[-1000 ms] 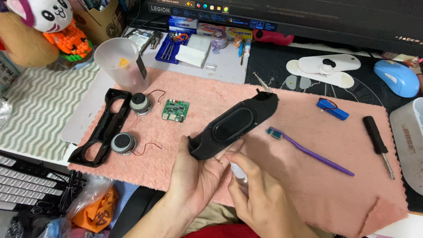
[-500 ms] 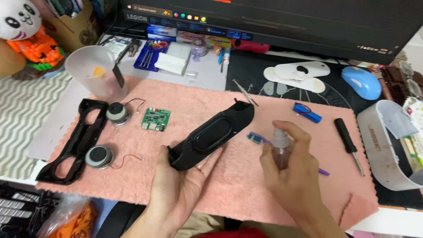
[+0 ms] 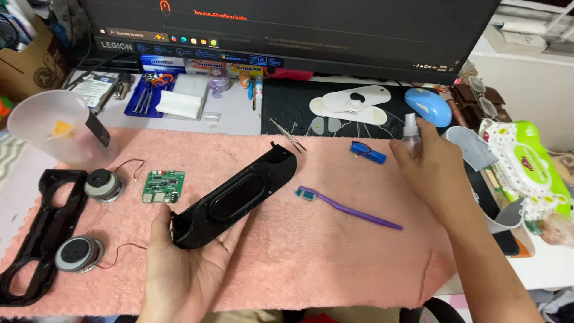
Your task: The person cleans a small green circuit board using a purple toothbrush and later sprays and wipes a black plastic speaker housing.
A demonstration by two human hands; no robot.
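The long black speaker housing sits mid-mat, its near end cradled in the left hand, fingers curled under it. Out by the worktop's right edge, the right hand has its fingers closed around a small clear spray bottle. Looks like a cleaning step; next probably means aiming the nozzle at the housing. Count: two round speaker drivers, one green circuit board, one purple toothbrush, one blue battery.
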